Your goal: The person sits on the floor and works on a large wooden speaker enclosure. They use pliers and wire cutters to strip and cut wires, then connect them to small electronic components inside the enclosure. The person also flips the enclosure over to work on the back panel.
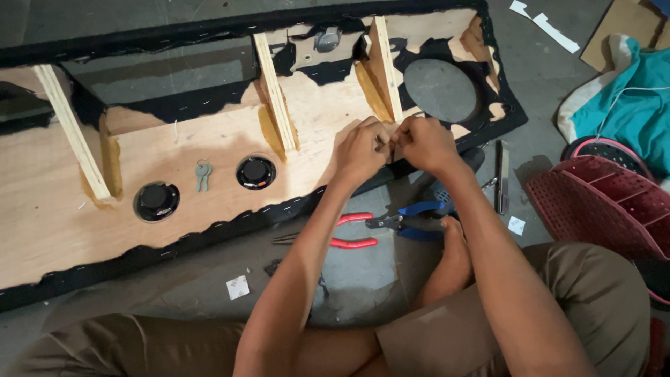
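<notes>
Far left of the frame, the big plywood panel (49, 209) with black fabric stapled round its edges lay flat on the concrete floor (370, 272), wooden ribs standing up off it. Going right along the panel there was a small round black speaker (156, 201), then a pair of keys (202, 174) lying loose on the wood, then a second round speaker (255, 172) just beside them.

Center frame, both hands met over the panel's lower edge. The left hand (361, 149) and right hand (423, 143) were touching, fingertips pinched together on something tiny between them, too small and hidden to tell what it was. So both were clenched in a pinch, that's all I could make out.

Below the hands on the floor sat red-handled pliers (352, 230) and blue-handled pliers (419, 220), near the person's bare foot (453, 244). Upper right of the hands was a big oval cutout (440, 89) in the panel. Far right, a red plastic basket (600, 202) and a teal cloth (638, 105).
</notes>
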